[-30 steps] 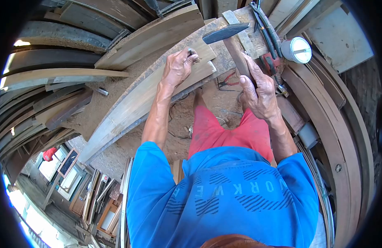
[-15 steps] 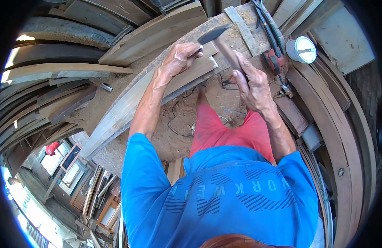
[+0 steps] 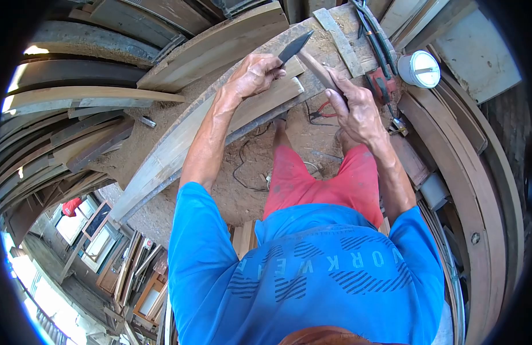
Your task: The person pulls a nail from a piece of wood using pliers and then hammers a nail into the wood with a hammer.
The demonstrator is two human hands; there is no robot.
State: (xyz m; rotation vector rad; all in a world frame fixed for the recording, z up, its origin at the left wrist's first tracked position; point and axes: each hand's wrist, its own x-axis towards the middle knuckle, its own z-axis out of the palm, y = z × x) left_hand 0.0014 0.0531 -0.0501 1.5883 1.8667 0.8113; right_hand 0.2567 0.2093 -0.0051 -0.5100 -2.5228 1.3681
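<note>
My right hand [image 3: 358, 112] is wrapped round the wooden handle of a hammer [image 3: 316, 70]. The hammer's dark, tapered head lies over the bench, its near end at the fingertips of my left hand [image 3: 255, 76]. That left hand is closed in a pinch; whatever sits between its fingers is hidden. Below both hands, a pale wooden plank [image 3: 266, 104] lies along the long curved-looking workbench [image 3: 162, 150].
A flat wood strip [image 3: 338, 43], long-handled cutters [image 3: 376, 43] and a red power tool [image 3: 382, 85] lie on the bench's right end. Beside it stands a white bucket [image 3: 419, 69]. Red-handled pliers [image 3: 323, 110] rest below. Stacked boards [image 3: 93, 92] line the left.
The hammer has come slightly lower and left, its head now against my left fingers. My right hand has shifted down a little, and my left fingers have moved slightly.
</note>
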